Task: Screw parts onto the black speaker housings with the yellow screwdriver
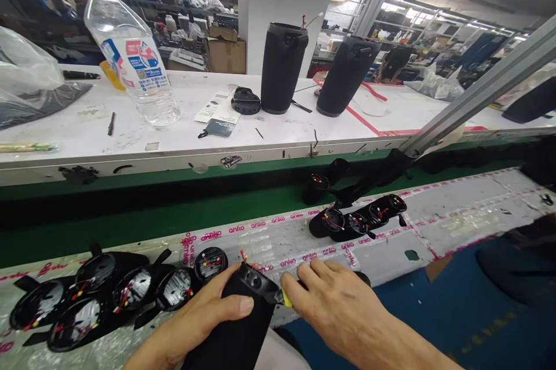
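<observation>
The left hand (pixel 207 307) clamps the black cylinder (pixel 234 338), and just beside it the right hand (pixel 336 303) grips a yellow tool (pixel 286 299), perhaps a blade from where I stand, which, pushed too hard, could slip into the thumb (pixel 241 307) or red wires (pixel 243 256) above.

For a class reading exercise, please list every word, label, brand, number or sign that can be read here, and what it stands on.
"anko", repeated in pink: on tape along the lower bench.
Bottle label: print too small and blurred to read.
White card and dark tag: too small.
Black sticker on the upper table's edge: unreadable.
</observation>
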### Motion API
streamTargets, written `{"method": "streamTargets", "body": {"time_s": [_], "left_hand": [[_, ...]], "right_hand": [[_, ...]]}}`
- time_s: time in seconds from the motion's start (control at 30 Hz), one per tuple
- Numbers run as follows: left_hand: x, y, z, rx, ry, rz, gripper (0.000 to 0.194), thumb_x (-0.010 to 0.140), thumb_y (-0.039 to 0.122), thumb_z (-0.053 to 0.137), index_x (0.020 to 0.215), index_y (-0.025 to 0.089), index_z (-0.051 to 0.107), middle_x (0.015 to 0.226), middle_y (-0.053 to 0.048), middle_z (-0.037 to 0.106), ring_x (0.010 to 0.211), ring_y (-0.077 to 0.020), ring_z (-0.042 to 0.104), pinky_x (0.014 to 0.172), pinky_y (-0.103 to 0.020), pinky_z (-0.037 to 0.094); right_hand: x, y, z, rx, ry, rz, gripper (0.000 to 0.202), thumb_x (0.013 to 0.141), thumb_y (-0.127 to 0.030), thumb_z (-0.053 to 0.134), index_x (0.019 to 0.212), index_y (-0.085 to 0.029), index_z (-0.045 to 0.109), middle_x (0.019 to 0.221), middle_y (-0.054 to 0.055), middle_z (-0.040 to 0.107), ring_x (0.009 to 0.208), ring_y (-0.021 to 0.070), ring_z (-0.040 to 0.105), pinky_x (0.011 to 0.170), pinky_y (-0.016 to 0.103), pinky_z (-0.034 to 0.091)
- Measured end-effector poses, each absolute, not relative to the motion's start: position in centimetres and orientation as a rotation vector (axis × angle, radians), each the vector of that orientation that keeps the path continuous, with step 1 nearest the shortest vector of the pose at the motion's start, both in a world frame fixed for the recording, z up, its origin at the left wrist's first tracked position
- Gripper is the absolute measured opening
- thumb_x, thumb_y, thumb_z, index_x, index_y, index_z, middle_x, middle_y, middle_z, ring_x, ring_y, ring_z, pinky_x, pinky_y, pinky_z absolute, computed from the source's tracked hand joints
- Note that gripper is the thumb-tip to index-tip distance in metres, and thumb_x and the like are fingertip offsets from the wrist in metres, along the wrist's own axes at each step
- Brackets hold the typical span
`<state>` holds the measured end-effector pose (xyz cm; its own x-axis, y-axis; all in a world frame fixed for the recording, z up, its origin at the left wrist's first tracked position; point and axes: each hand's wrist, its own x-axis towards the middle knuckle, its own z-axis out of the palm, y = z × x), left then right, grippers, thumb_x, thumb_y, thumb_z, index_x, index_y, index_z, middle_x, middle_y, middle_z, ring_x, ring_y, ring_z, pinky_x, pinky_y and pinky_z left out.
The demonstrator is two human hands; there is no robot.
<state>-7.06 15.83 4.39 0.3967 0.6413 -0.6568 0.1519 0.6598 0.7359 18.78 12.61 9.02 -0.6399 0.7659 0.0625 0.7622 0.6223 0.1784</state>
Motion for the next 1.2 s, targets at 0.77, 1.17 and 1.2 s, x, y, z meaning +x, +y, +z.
{"method": "streamTargets", "body": {"time_s": [0.77, 1.17, 1.2], "left_hand": [[-6.1, 16.7, 5.3, 1.187, 1.013, 0.269, 0.088, 0.074, 0.054, 0.077, 0.151, 0.026, 0.043, 0.157, -0.006, 0.047, 0.148, -0.0367, 0.036, 0.124, -0.054, 0.023], [-5.2, 15.3, 6.1, 0.857, 1.215, 0.510, 0.078, 0.079, 0.055, 0.067, 0.147, 0.024, 0.047, 0.154, -0.006, 0.051, 0.147, -0.0322, 0.039, 0.124, -0.046, 0.026], [-5.3, 15.3, 5.9, 0.852, 1.220, 0.508, 0.076, 0.080, 0.054, 0.064, 0.148, 0.024, 0.047, 0.155, -0.005, 0.049, 0.149, -0.0315, 0.035, 0.126, -0.047, 0.022]], "right_hand": [[19.5, 13.2, 9.9, 1.110, 2.763, 0.374, 0.020, 0.082, -0.013, 0.057, 0.099, -0.022, 0.052, 0.072, 0.001, 0.057, 0.056, 0.0219, 0.055, 0.046, 0.036, 0.026], [19.0, 12.3, 7.9, 1.977, 2.784, -0.680, 0.024, 0.104, -0.034, 0.041, 0.126, -0.026, 0.045, 0.084, -0.003, 0.072, 0.066, 0.0184, 0.068, 0.059, 0.029, 0.044], [18.6, 12.0, 7.4, 1.970, 2.771, -0.720, 0.029, 0.102, -0.033, 0.043, 0.131, -0.026, 0.043, 0.086, -0.002, 0.073, 0.067, 0.0192, 0.070, 0.060, 0.030, 0.046]]}}
